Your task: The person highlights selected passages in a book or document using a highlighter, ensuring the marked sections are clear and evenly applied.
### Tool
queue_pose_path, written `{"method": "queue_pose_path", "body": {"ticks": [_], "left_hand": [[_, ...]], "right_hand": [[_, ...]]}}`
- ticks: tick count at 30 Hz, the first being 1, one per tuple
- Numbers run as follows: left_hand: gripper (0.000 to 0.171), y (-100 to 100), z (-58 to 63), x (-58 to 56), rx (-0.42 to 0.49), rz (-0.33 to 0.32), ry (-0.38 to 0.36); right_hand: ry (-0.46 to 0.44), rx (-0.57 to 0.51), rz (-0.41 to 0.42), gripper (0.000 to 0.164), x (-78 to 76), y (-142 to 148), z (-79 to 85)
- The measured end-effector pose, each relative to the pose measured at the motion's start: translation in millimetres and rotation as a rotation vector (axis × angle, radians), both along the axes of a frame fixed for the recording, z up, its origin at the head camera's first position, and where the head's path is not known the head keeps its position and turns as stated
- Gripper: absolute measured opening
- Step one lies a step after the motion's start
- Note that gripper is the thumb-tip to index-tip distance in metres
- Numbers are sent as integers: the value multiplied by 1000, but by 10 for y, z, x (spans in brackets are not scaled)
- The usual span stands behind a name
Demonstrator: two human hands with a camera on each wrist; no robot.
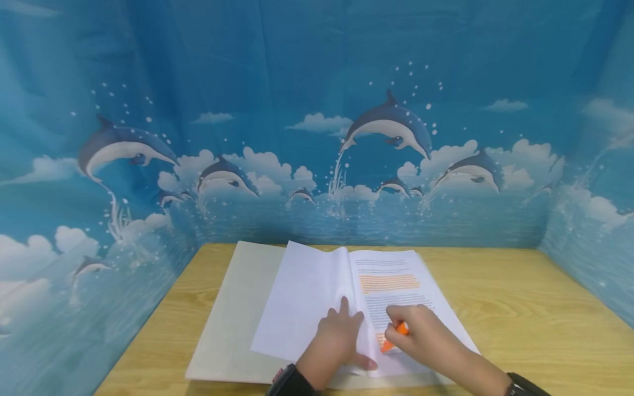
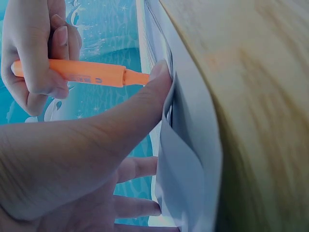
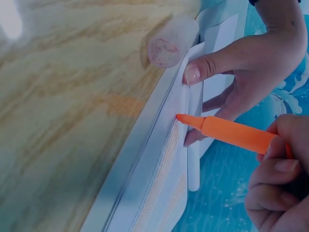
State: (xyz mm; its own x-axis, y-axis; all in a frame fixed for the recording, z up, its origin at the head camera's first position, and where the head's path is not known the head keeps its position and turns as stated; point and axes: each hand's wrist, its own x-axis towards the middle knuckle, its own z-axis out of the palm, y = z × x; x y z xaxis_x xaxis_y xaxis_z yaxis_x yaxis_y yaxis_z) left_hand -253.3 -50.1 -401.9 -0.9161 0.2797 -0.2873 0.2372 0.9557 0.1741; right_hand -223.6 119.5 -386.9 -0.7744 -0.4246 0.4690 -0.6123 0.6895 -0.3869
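An orange highlighter is pinched in my right hand, its tip down at the lower lines of a printed page. In the right wrist view the highlighter slants, its tip at the page surface. Orange marking covers a paragraph higher up and some lines by the tip. My left hand lies with spread fingers across the fold, pressing the blank turned page; its thumb rests at the printed page's near edge. No cap shows on the highlighter tip.
Beneath the pages lies a wide off-white cover, opened flat on the wooden table. A whitish cylinder with a pinkish end stands out near the booklet's near edge. Behind the table hangs a blue dolphin-print curtain.
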Motion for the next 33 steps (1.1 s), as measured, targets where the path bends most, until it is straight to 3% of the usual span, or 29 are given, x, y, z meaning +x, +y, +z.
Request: {"method": "queue_pose_path", "body": {"ticks": [7,21,33], "left_hand": [[102,38,-40,37,12,7,-10],[102,10,-74,134,34,-24,10],[100,-7,54,92,34,-34,62]], "right_hand": [[-61,-8,0,33,32,50,-19],[-44,4,-62,35,62,267,-73],[-111,18,-102,39,-32,524,14]]}}
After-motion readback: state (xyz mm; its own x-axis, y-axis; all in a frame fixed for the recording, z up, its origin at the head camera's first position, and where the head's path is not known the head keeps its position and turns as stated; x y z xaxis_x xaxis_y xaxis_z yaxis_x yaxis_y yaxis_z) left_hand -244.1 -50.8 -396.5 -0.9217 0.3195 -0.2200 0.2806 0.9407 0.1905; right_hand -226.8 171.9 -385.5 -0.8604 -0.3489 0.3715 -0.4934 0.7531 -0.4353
